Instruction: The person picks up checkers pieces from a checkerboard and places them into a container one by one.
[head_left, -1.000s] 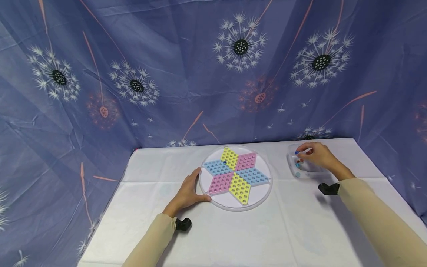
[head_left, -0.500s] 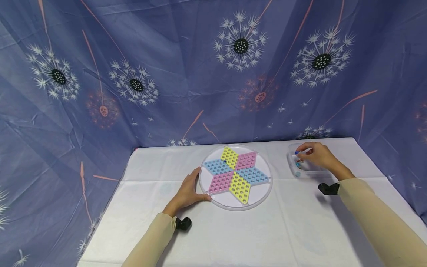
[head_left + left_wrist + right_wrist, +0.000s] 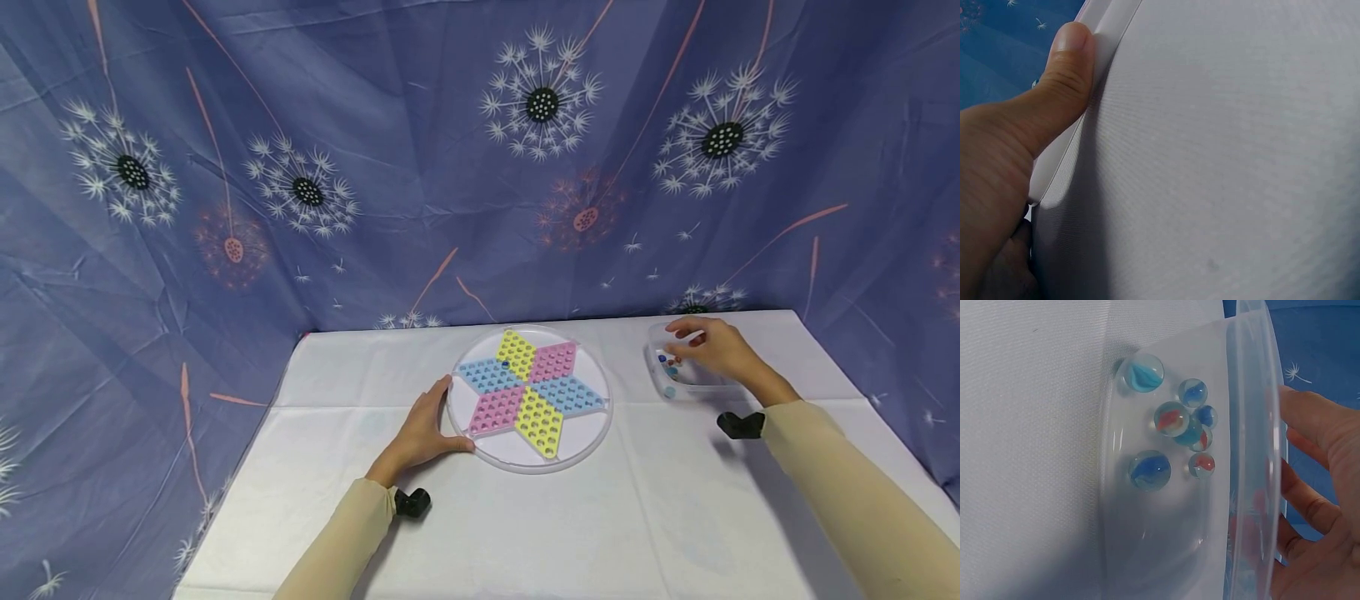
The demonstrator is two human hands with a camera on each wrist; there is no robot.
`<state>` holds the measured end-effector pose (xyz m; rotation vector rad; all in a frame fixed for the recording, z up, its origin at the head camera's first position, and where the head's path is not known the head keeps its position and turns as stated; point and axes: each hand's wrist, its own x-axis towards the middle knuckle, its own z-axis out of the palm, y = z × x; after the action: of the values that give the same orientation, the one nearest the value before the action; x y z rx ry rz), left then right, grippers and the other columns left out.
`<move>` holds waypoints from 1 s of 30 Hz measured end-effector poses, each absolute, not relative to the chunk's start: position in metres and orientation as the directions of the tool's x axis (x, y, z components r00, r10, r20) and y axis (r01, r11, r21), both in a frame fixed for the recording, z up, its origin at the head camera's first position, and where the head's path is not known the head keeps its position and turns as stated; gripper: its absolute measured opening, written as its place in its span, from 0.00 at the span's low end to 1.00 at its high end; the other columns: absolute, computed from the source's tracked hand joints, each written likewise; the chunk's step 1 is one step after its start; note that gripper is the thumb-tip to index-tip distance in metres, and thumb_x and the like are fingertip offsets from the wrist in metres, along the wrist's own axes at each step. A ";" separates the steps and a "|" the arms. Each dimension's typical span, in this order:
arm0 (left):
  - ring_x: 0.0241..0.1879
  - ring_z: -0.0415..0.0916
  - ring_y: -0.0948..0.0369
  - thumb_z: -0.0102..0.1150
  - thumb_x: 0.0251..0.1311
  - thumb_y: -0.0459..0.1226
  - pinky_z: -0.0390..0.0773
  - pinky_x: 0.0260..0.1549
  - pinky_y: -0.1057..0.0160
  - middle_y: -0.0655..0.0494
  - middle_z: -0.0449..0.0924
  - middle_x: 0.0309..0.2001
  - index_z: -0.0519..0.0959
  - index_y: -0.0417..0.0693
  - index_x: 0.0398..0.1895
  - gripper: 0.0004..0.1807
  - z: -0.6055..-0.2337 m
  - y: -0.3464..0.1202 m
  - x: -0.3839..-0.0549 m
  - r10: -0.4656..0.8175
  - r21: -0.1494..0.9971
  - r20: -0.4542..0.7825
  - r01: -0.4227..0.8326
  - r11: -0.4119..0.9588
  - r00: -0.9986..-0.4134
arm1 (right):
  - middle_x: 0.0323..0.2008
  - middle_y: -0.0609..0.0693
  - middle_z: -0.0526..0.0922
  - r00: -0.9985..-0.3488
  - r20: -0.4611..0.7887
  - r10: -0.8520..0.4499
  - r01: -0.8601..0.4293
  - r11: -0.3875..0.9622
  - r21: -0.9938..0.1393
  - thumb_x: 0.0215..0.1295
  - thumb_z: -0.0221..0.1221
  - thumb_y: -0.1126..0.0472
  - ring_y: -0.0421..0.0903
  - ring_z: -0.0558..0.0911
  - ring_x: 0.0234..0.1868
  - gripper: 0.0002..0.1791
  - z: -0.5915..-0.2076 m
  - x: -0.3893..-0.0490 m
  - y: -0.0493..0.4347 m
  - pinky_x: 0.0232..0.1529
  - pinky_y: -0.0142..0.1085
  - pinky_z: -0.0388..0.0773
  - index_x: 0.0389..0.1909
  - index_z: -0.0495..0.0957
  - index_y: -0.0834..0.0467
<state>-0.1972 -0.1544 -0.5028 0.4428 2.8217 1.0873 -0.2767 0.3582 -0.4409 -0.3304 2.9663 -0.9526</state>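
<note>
My left hand (image 3: 420, 429) rests with spread thumb and fingers against the left rim of a round Chinese checkers board (image 3: 588, 437). The left wrist view shows its thumb (image 3: 1063, 78) lying along that rim. A dark blue marble (image 3: 505, 364) sits in a hole near the board's upper middle. To the right, my right hand (image 3: 712, 346) hovers over a clear plastic box (image 3: 656, 379), thumb and fingers apart with nothing between them. Several glass marbles lie in the box, among them a large blue-swirled one (image 3: 1150, 470) and a red-swirled one (image 3: 1171, 419).
A white cloth (image 3: 570, 533) covers the table. A blue dandelion-print curtain (image 3: 420, 167) hangs behind and to the left. The table's back edge runs just behind the board and box. A black wrist camera (image 3: 740, 425) sits on the right sleeve.
The blue marble that my right fingertips pinched has been let go and now lies in the box; those fingers have parted. My left hand and the board stay put.
</note>
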 end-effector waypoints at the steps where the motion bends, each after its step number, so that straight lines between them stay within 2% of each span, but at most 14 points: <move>1: 0.71 0.53 0.51 0.80 0.33 0.57 0.58 0.68 0.50 0.51 0.50 0.76 0.47 0.47 0.78 0.70 -0.503 -0.154 -0.197 0.297 0.667 0.023 0.236 0.707 -0.955 | 0.52 0.63 0.79 -0.977 0.057 -0.204 -0.199 0.792 -0.578 0.64 0.63 0.46 0.59 0.80 0.46 0.26 -0.441 -0.277 0.358 0.39 0.50 0.79 0.58 0.77 0.56; 9: 0.71 0.54 0.49 0.80 0.34 0.56 0.58 0.68 0.49 0.48 0.51 0.76 0.48 0.45 0.78 0.69 -0.502 -0.154 -0.195 0.300 0.676 0.041 0.248 0.694 -0.953 | 0.51 0.62 0.79 -0.976 0.053 -0.213 -0.204 0.791 -0.576 0.65 0.62 0.46 0.58 0.80 0.46 0.25 -0.440 -0.277 0.358 0.39 0.48 0.79 0.58 0.77 0.56; 21: 0.70 0.54 0.49 0.80 0.35 0.57 0.60 0.67 0.48 0.49 0.51 0.76 0.48 0.47 0.78 0.69 -0.503 -0.156 -0.194 0.304 0.678 0.036 0.247 0.692 -0.952 | 0.49 0.61 0.80 -0.960 0.083 -0.268 -0.267 0.778 -0.568 0.66 0.62 0.48 0.59 0.80 0.45 0.25 -0.425 -0.277 0.349 0.43 0.52 0.78 0.58 0.76 0.57; 28: 0.75 0.46 0.48 0.79 0.35 0.58 0.46 0.72 0.49 0.50 0.49 0.77 0.47 0.47 0.78 0.69 -0.505 -0.156 -0.195 0.310 0.653 0.037 0.258 0.713 -0.950 | 0.50 0.62 0.79 -0.948 0.069 -0.310 -0.292 0.766 -0.573 0.66 0.62 0.47 0.57 0.80 0.46 0.26 -0.411 -0.278 0.340 0.43 0.51 0.79 0.59 0.75 0.55; 30: 0.75 0.46 0.48 0.79 0.35 0.57 0.46 0.72 0.49 0.49 0.49 0.76 0.47 0.46 0.78 0.69 -0.505 -0.156 -0.195 0.313 0.652 0.041 0.263 0.711 -0.949 | 0.51 0.62 0.79 -0.942 0.076 -0.326 -0.310 0.762 -0.569 0.66 0.61 0.47 0.57 0.80 0.46 0.26 -0.407 -0.278 0.336 0.43 0.52 0.79 0.60 0.75 0.56</move>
<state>-0.1947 -0.1563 -0.5047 0.4782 2.8391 1.0643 -0.2783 0.3362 -0.4068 -0.5279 2.9226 -0.9369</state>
